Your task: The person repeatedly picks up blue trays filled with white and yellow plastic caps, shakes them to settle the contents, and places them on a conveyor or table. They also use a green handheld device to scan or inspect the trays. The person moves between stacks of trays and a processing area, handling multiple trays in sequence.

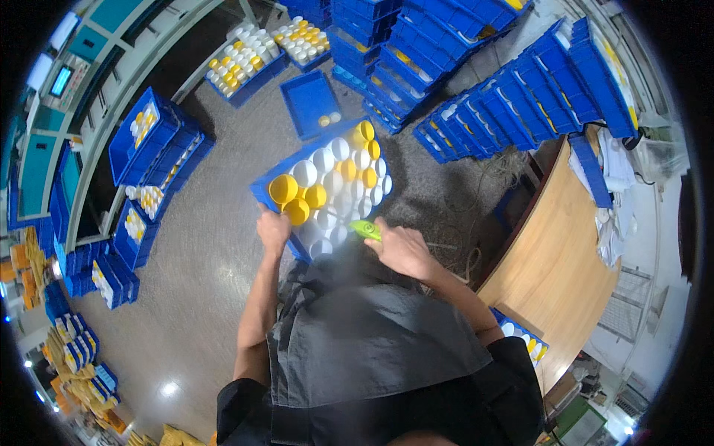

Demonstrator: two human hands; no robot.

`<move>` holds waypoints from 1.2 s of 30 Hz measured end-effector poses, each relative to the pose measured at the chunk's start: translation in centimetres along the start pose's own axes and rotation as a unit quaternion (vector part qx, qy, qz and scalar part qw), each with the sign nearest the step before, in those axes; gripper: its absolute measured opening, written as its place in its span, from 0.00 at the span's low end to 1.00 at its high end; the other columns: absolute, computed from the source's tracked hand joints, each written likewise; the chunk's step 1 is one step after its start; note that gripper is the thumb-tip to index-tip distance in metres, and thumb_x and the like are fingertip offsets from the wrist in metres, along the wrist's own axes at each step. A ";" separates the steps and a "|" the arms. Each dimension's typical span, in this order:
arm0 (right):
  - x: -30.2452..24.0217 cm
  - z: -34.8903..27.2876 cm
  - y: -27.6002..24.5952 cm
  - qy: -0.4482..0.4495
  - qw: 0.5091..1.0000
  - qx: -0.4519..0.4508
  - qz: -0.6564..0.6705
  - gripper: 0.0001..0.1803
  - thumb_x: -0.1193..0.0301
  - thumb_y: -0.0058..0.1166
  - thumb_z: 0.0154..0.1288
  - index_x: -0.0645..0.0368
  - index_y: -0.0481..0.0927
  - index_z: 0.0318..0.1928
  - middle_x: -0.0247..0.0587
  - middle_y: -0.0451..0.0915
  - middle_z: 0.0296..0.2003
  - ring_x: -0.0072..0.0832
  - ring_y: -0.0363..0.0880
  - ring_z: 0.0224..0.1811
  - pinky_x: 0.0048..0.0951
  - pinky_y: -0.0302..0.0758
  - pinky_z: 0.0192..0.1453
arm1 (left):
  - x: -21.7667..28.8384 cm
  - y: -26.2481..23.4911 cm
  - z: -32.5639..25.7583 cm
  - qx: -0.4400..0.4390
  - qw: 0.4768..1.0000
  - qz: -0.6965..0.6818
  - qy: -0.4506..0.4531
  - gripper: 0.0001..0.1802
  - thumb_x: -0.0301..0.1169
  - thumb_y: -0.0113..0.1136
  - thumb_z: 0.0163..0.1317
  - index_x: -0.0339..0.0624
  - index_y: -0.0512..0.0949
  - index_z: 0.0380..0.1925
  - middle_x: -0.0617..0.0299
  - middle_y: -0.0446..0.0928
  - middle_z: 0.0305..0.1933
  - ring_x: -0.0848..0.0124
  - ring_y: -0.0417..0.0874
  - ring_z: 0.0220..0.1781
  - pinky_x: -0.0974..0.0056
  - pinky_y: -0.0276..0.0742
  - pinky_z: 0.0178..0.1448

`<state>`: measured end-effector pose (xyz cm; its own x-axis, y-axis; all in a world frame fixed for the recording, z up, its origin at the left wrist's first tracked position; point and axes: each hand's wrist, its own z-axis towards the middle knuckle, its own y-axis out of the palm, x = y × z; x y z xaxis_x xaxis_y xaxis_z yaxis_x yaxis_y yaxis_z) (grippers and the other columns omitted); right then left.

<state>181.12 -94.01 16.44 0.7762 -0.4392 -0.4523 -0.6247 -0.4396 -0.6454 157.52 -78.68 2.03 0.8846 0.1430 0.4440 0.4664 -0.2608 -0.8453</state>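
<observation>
Mid-frame, the left hand (pixel 274 227) grips the crate (pixel 261 192) by its rim, probably the stiffest hold; the right hand (pixel 401 250) clasps a tool (pixel 366 230).

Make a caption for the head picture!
Left hand on a blue crate of cups, right hand holding a green tool.

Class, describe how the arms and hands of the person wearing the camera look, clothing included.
The left hand and right hand are ungloved. Both forearms are uncovered; plain black short sleeves cover the upper arms.
</observation>
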 end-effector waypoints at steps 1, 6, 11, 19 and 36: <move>0.3 -0.5 -0.2 0.004 1.000 0.003 0.005 0.22 0.55 0.44 0.74 0.62 0.71 0.53 0.59 0.83 0.34 0.53 0.83 0.38 0.51 0.76 0.46 | -0.7 -0.2 -0.5 0.008 1.000 -0.009 0.004 0.40 0.35 0.58 0.54 0.15 0.62 0.61 0.30 0.80 0.35 0.40 0.83 0.43 0.46 0.78 0.50; 1.5 -0.1 -0.2 0.053 0.998 0.017 -0.011 0.22 0.56 0.42 0.75 0.62 0.72 0.55 0.61 0.83 0.39 0.51 0.84 0.45 0.51 0.75 0.53 | -3.8 -1.2 -2.9 -0.014 0.998 -0.040 -0.037 0.25 0.35 0.60 0.56 0.28 0.77 0.49 0.34 0.81 0.38 0.40 0.83 0.46 0.47 0.78 0.51; 4.9 1.6 -1.1 0.099 0.993 0.058 0.003 0.25 0.54 0.46 0.73 0.61 0.71 0.59 0.58 0.83 0.45 0.52 0.82 0.50 0.52 0.74 0.56 | -6.9 -2.5 -5.1 -0.032 0.991 -0.081 -0.101 0.16 0.35 0.63 0.56 0.30 0.82 0.36 0.39 0.83 0.35 0.45 0.86 0.42 0.51 0.79 0.46; 6.2 4.0 -5.0 0.109 0.975 0.190 -0.037 0.27 0.51 0.49 0.70 0.61 0.72 0.57 0.59 0.83 0.44 0.54 0.81 0.51 0.51 0.76 0.55 | -10.4 -4.3 -6.2 -0.030 0.984 -0.161 -0.072 0.15 0.32 0.62 0.58 0.28 0.81 0.38 0.45 0.85 0.35 0.60 0.88 0.42 0.58 0.78 0.45; -3.1 6.3 -2.8 0.039 0.992 0.113 -0.034 0.32 0.48 0.50 0.68 0.59 0.72 0.61 0.58 0.82 0.44 0.54 0.81 0.50 0.49 0.75 0.55 | -11.1 -8.5 -0.8 -0.046 0.996 -0.038 -0.066 0.19 0.35 0.62 0.57 0.33 0.79 0.43 0.40 0.83 0.37 0.46 0.85 0.44 0.50 0.79 0.48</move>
<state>181.05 -86.52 15.78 0.8016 -0.4779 -0.3591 -0.5290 -0.2873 -0.7985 143.68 -78.81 4.54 0.8412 0.2884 0.4574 0.5357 -0.3298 -0.7773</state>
